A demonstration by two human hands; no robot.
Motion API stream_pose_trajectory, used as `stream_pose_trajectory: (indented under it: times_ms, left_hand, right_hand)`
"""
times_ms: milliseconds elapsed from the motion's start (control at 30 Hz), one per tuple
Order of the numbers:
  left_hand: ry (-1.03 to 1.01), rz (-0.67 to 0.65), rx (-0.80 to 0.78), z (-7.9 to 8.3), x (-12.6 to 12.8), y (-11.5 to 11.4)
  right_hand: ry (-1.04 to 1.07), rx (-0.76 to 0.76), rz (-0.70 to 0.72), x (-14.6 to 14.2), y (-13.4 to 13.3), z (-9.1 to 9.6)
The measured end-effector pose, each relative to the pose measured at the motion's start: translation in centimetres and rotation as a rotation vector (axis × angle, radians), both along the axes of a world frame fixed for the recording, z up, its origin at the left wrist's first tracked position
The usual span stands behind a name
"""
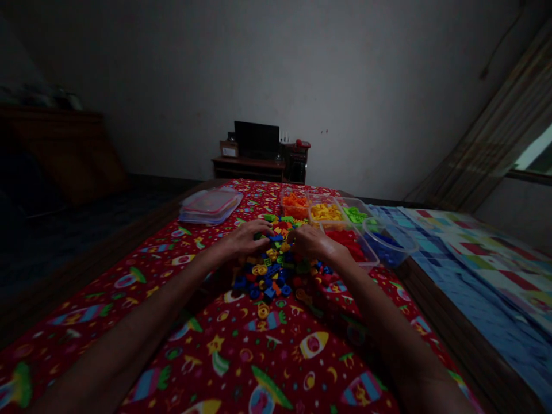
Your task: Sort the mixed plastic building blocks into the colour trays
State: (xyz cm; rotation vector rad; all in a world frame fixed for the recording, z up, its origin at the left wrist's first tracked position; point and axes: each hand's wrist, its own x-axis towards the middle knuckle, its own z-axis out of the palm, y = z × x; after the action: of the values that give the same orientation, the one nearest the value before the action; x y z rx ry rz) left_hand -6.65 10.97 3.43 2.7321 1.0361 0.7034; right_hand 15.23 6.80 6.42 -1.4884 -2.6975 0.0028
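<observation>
Pile of mixed bricks: loose heap, middle of the table, on its red patterned cloth. Left hand, right hand: fingers curled down on the heap's far side; whether either clamps a piece cannot be told. Clear tubs of sorted colours: far right edge, just beside the right hand. Stack of lids: far left corner. Bare cloth runs from the heap to the near edge.

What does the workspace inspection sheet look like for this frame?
Surface: red rocket-print cloth over the table, dimly lit.
Job's things: heap of mixed coloured plastic bricks; clear plastic tubs of bricks sorted by colour.
Clutter: stack of clear plastic lids, far left.
Grippers: left hand and right hand on the heap; grip unclear.
Cables: thin dark cord on wall, upper right.
Surroundings: dark monitor on low wooden cabinet, striped curtain, blue patterned mat.
</observation>
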Motion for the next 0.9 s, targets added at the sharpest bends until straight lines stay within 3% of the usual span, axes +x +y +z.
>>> stream_pose_trajectory:
  times_ms: [300, 567, 767, 900]
  left_hand:
    - [-0.018, 0.055, 0.017, -1.2, -0.4, 0.6]
    - [-0.07, 0.141, -0.011, 0.2, -1.3, 0.7]
    - [0.009, 0.233, -0.018, -1.5, -1.1, 0.7]
    - [0.012, 0.268, 0.006, -2.0, -1.1, 0.9]
  right_hand:
    - [-0.135, 0.056, 0.015, -1.6, -2.1, -0.5]
    - [0.169, 0.234, 0.01, -0.3, 0.4, -2.2]
    - [0.182, 0.135, 0.115, -1.9, 1.7, -3.9]
    - [0.194, 0.115, 0.102, -1.9, 1.8, -4.1]
